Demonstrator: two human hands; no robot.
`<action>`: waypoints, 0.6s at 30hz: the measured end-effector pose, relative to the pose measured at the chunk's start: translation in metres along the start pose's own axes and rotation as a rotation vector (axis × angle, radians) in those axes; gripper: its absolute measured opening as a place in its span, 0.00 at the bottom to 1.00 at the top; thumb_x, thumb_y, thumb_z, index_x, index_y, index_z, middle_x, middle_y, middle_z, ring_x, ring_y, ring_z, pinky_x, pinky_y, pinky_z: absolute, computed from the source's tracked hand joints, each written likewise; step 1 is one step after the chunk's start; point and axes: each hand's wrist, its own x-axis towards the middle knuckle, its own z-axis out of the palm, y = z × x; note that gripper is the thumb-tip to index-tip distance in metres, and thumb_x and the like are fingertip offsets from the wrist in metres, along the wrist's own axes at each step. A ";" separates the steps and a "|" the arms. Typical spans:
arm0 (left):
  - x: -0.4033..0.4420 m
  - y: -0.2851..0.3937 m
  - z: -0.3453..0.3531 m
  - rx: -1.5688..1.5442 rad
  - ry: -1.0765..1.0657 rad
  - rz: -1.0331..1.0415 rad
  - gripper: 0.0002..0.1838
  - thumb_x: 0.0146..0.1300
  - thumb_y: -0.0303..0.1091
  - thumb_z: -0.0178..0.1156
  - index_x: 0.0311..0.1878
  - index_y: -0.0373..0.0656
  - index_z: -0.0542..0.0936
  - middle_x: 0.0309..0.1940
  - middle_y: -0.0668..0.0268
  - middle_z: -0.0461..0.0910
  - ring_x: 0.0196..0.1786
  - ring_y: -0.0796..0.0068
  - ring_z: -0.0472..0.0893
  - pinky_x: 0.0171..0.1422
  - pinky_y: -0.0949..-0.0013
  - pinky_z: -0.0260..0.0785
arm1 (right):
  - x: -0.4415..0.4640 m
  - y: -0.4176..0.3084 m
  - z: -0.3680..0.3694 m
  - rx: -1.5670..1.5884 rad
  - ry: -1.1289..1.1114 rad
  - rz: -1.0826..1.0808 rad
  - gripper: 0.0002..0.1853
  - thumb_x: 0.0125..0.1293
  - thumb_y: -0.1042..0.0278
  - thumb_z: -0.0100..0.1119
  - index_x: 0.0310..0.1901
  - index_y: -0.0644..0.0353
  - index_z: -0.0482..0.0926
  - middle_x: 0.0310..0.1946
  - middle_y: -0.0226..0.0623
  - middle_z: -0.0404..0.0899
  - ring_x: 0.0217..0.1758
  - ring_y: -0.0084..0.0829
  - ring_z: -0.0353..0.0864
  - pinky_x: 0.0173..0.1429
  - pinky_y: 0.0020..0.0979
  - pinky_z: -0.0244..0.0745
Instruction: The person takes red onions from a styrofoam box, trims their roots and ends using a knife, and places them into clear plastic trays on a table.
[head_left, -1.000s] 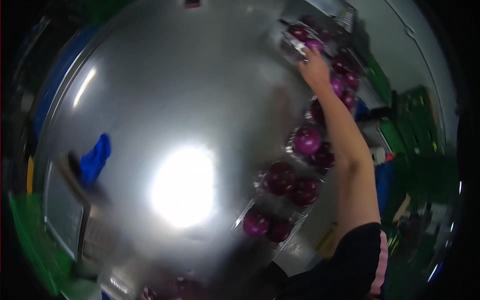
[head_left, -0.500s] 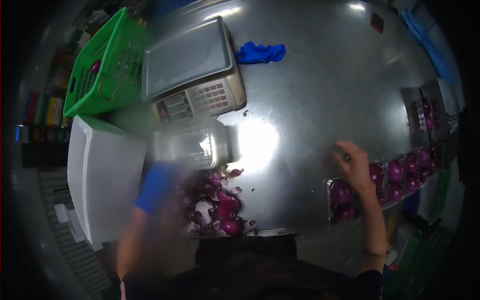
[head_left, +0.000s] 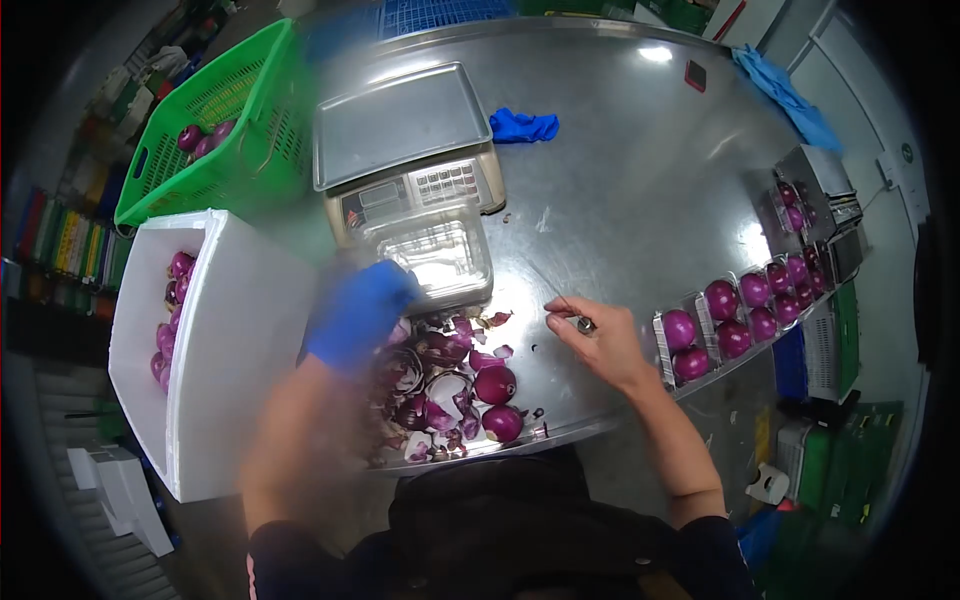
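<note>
My left hand (head_left: 362,312), in a blue glove and blurred, is at the left edge of the clear plastic containers (head_left: 440,250) by the scale; whether its fingers grip them is unclear. Below it lie loose purple onion skins (head_left: 440,350) and two whole onions, one (head_left: 495,384) above the other (head_left: 502,423). My bare right hand (head_left: 600,342) hovers over the metal table with thumb and index finger apart and nothing visible between them; a ring shows on one finger. To its right, clear trays of purple onions (head_left: 733,338) run in a row toward the back right.
A scale (head_left: 405,125) stands behind the containers, beside a blue glove (head_left: 524,126). At left are a green basket (head_left: 270,110) and a white foam box (head_left: 235,340), both holding onions. A red-edged phone-like object (head_left: 695,75) and blue cloth (head_left: 788,95) lie far back.
The view has swung from the onion trays toward the skins and scale. My right hand has left the far trays and come back left; my left hand has come up to the containers.
</note>
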 end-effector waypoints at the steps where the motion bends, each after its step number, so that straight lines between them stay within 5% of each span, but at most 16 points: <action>1: -0.003 0.012 -0.001 0.116 0.011 0.061 0.14 0.52 0.31 0.69 0.45 0.47 0.83 0.34 0.62 0.80 0.40 0.59 0.82 0.43 0.58 0.74 | 0.000 -0.015 0.004 0.061 0.017 0.071 0.16 0.64 0.62 0.68 0.50 0.61 0.84 0.35 0.42 0.87 0.23 0.29 0.82 0.32 0.30 0.75; 4: -0.017 0.049 0.000 0.438 0.032 0.227 0.17 0.48 0.29 0.68 0.45 0.49 0.83 0.35 0.65 0.80 0.41 0.61 0.82 0.43 0.57 0.74 | -0.001 -0.050 0.024 0.347 0.081 0.281 0.18 0.64 0.63 0.68 0.52 0.63 0.83 0.31 0.37 0.86 0.19 0.20 0.76 0.25 0.27 0.72; 7: -0.027 0.081 -0.003 0.390 0.003 0.305 0.22 0.49 0.32 0.69 0.50 0.47 0.81 0.46 0.63 0.79 0.52 0.58 0.79 0.52 0.55 0.72 | -0.002 -0.047 0.048 0.114 0.065 0.267 0.19 0.63 0.66 0.65 0.54 0.66 0.82 0.27 0.33 0.84 0.19 0.17 0.74 0.21 0.25 0.68; 10: -0.060 0.117 -0.048 0.294 0.156 0.325 0.29 0.52 0.34 0.71 0.61 0.47 0.78 0.59 0.56 0.76 0.65 0.51 0.73 0.64 0.52 0.68 | 0.001 -0.013 0.040 0.265 0.209 0.429 0.17 0.64 0.71 0.59 0.53 0.66 0.82 0.26 0.36 0.83 0.16 0.17 0.71 0.18 0.23 0.65; 13: -0.110 0.131 -0.116 0.283 0.221 0.175 0.33 0.54 0.33 0.71 0.66 0.46 0.76 0.62 0.54 0.75 0.67 0.48 0.71 0.66 0.50 0.66 | 0.003 0.075 0.008 0.425 0.536 0.441 0.14 0.65 0.71 0.58 0.49 0.68 0.81 0.26 0.37 0.81 0.11 0.19 0.67 0.13 0.22 0.57; 16: -0.157 0.124 -0.187 0.320 0.262 -0.095 0.31 0.57 0.27 0.68 0.66 0.40 0.76 0.64 0.55 0.75 0.66 0.51 0.74 0.69 0.53 0.67 | -0.007 0.165 -0.018 0.249 0.621 0.600 0.07 0.64 0.69 0.59 0.32 0.64 0.77 0.17 0.35 0.76 0.09 0.23 0.67 0.10 0.27 0.56; 18: -0.189 0.097 -0.213 0.455 0.518 -0.256 0.25 0.58 0.23 0.66 0.61 0.38 0.78 0.58 0.55 0.80 0.62 0.52 0.77 0.69 0.57 0.67 | -0.019 0.215 -0.020 0.094 0.614 0.593 0.11 0.66 0.66 0.60 0.31 0.65 0.77 0.17 0.37 0.77 0.08 0.24 0.68 0.09 0.28 0.56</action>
